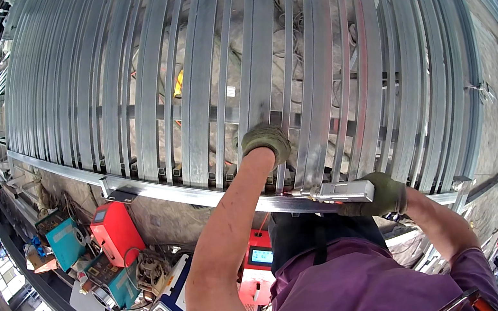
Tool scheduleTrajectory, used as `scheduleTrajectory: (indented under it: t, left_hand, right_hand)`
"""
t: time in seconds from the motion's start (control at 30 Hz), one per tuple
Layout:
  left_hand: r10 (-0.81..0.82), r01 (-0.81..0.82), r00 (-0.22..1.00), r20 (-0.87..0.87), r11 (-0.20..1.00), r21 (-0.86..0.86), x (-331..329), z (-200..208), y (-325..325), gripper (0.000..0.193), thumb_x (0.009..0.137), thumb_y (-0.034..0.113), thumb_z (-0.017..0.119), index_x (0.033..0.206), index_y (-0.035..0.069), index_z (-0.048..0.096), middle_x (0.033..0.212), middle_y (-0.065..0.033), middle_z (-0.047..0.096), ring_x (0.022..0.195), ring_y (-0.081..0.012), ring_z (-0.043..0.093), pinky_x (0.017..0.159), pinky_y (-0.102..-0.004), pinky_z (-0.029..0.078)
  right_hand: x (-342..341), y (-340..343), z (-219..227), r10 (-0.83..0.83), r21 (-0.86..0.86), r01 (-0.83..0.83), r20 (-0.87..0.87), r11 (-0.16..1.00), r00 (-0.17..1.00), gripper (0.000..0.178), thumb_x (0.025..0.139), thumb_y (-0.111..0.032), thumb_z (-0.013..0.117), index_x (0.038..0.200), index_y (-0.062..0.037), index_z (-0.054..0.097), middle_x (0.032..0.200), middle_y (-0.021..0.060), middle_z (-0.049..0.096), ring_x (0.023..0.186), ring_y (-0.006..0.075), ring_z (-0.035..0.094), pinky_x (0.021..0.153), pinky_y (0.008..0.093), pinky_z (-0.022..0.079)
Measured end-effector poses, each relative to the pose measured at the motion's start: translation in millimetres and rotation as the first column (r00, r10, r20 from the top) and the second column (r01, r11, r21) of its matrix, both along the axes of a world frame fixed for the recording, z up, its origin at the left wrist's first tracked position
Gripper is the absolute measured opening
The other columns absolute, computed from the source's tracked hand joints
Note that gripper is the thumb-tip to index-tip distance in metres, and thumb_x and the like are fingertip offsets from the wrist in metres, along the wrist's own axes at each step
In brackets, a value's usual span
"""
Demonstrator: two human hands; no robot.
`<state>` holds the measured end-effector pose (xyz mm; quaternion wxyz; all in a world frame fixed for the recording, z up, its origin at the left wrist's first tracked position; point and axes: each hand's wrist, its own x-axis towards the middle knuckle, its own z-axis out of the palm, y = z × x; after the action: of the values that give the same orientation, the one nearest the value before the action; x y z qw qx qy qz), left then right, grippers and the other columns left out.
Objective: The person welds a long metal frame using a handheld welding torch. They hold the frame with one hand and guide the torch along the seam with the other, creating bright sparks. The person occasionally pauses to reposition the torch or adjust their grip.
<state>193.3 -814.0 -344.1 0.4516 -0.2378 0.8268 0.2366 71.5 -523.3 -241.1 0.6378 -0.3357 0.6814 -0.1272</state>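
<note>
a silver block (347, 191), long and box-shaped with a slimmer part toward its left end, sits at the front rail (170, 194), just left of the right hand (388, 193). that gloved hand is mostly closed, its fingers curled about the block's right end; the grip seems meant to steady the block along the rail, though whether the block bears on the rail or only hangs over it is hard to tell. up and to the left of it, the left hand (265, 144), also gloved, rests on the near end of a wide metal tube (261, 69). its back faces up and hides the fingers, so i cannot tell how far open it is or whether it grips the tube or only presses on it; perhaps it braces the tube. on both sides of the hands more tubes lie side by side, gapped near the left hand and packed closer far to its left, probably spaced so each can be reached. beyond the left hand, a yellow object (178, 84) shows through a gap. below and left of that hand stand a red machine (114, 232) and a teal panel (66, 243).
</note>
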Motion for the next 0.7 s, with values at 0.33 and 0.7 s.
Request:
scheduleTrajectory:
  t: [0.33,0.7]
  left_hand:
    - [0.137,-0.138,0.989,-0.061,0.990,-0.021,12.2,35.6,-40.9,0.060,0.114,0.055,0.049,0.137,0.007,0.077,0.138,-0.0190,0.077,0.132,-0.0368,0.073,0.114,-0.0494,0.057]
    - [0.076,-0.076,0.997,-0.006,0.989,-0.124,41.1,27.9,-70.0,0.062,0.110,0.061,0.056,0.137,0.010,0.079,0.135,-0.0176,0.080,0.131,-0.0349,0.074,0.112,-0.0481,0.057]
  right_hand:
    - [20.1,36.0,26.2,-0.335,-0.110,0.350,0.137,0.930,0.932,0.051,0.097,-0.031,0.093,0.139,-0.0081,0.077,0.120,0.0108,0.085,0.111,0.0183,0.080,0.099,0.0342,0.062]
    - [24.6,-12.3,22.8,-0.157,-0.152,0.160,0.028,0.975,0.987,0.059,0.099,-0.048,0.089,0.142,-0.0101,0.075,0.118,0.0132,0.085,0.109,0.0279,0.083,0.093,0.0377,0.065]
